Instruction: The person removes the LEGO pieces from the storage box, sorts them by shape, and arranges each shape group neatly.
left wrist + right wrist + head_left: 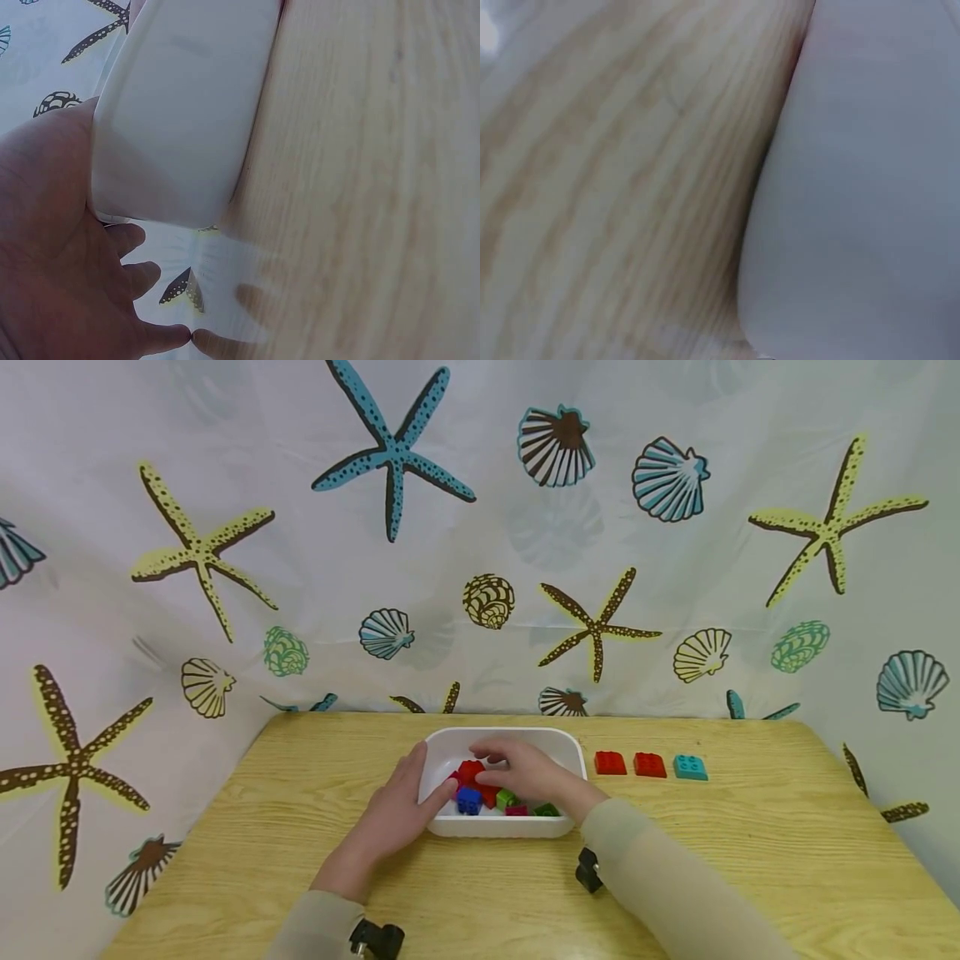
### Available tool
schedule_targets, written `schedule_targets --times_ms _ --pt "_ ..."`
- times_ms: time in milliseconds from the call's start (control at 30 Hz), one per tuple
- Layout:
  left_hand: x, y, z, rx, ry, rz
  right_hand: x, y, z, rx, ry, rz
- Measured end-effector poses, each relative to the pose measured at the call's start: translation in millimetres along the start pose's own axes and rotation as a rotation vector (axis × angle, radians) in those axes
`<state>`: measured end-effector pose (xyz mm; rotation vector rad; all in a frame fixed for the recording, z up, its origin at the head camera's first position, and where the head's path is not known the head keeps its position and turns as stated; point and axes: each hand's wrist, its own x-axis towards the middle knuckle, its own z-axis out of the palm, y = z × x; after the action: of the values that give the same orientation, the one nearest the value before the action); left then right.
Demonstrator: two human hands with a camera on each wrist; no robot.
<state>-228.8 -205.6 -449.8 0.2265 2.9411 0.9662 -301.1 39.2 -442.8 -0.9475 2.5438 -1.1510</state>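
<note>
A white plastic tub [502, 827] with toy building bricks in it stands on the table. My left hand [395, 810] grips its left side, thumb over the rim and fingers along the outer wall. In the left wrist view, that hand [56, 240] lies against the tub's end with fingers spread. Inside the tub, my right hand [521, 770] hovers over the red bricks [470, 770], with a gap between thumb and fingers. Around them lie a blue brick [469, 802], a lime green brick [506, 799], a dark pink brick [516, 811] and a dark green brick [546, 810].
To the tub's right, two red bricks [611, 763] and a turquoise brick [690, 767] sit in a row on the wooden table [750, 860]. A curtain [480, 677] printed with starfish and shells hangs behind the table and at its sides.
</note>
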Motion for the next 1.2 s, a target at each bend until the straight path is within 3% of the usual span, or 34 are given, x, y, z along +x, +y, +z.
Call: schedule_targets --times_ms 433,867,1200 --pt "1.3 -3.1 0.0 -0.006 -0.002 0.025 5.0 5.2 4.2 -0.025 0.005 0.080" --pt "-0.8 -1.6 -1.6 -0.011 -0.001 0.017 9.1 6.8 6.5 0.003 0.007 0.088" --pt "-1.9 -0.7 -1.9 -0.012 -0.002 0.009 5.5 3.5 3.9 0.051 0.098 0.117"
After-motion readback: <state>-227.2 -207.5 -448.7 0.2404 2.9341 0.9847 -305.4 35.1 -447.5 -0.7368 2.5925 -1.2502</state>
